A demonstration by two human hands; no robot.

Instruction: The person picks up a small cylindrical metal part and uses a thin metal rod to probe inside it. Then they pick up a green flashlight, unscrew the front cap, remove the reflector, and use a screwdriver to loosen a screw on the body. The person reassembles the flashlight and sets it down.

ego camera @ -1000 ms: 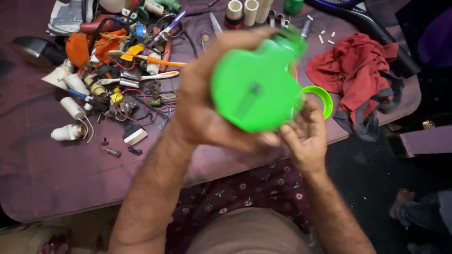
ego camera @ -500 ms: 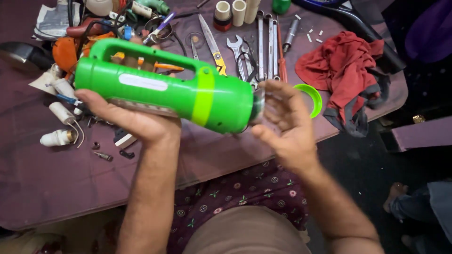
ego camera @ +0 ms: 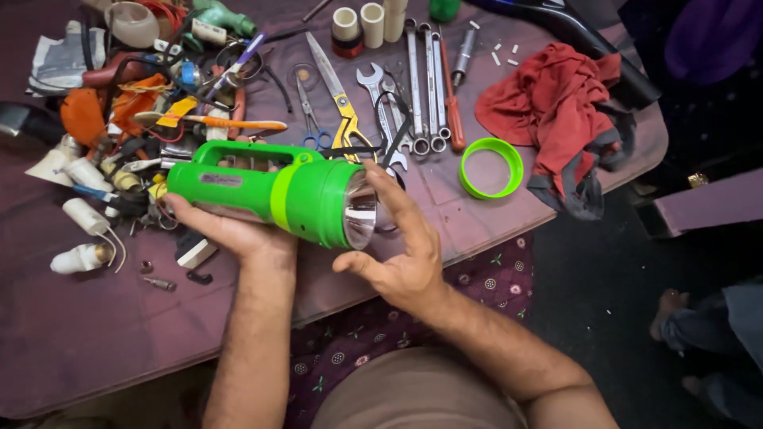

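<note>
- A left hand (ego camera: 230,234) cradles a green torch (ego camera: 274,193) from below, fingers curled around its body, above the table (ego camera: 71,349).
- The right hand (ego camera: 401,250), fingers spread, cups the torch's open reflector end.
- Just right of the torch, a green ring (ego camera: 492,168) lies flat.
- Beyond the torch: scissors (ego camera: 338,99) and spanners (ego camera: 421,87).
- Right of the ring, a red cloth (ego camera: 556,103) is heaped.
</note>
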